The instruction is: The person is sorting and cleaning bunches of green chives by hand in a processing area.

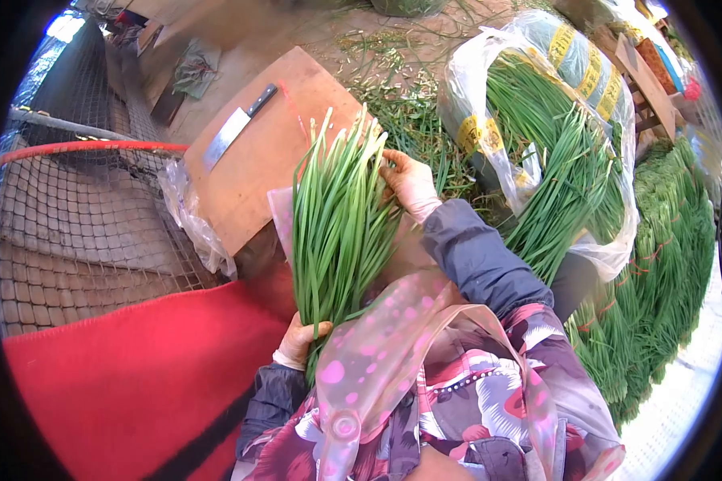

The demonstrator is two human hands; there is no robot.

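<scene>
A loose bunch of garlic chives [337, 216] lies upright across my lap, its pale stem ends pointing away from me. My left hand [298, 341] is closed around the lower, leafy end. Higher up, my right hand [411, 180] has its fingers curled at the right edge of the bunch, near the pale ends; the fingertips are partly hidden among the stems. Both hands wear thin, pale gloves. Just beyond the bunch, a cleaver [231, 132] with a black handle rests on a tan wooden board [297, 96].
To the right, an open plastic bag [469, 96] with yellow printed tape holds many chives. Tied chive bundles [650, 272] are piled farther right. Trimmings [409, 112] litter the ground ahead. Black netting [72, 216] with a red rim and a red cloth [136, 361] are at left.
</scene>
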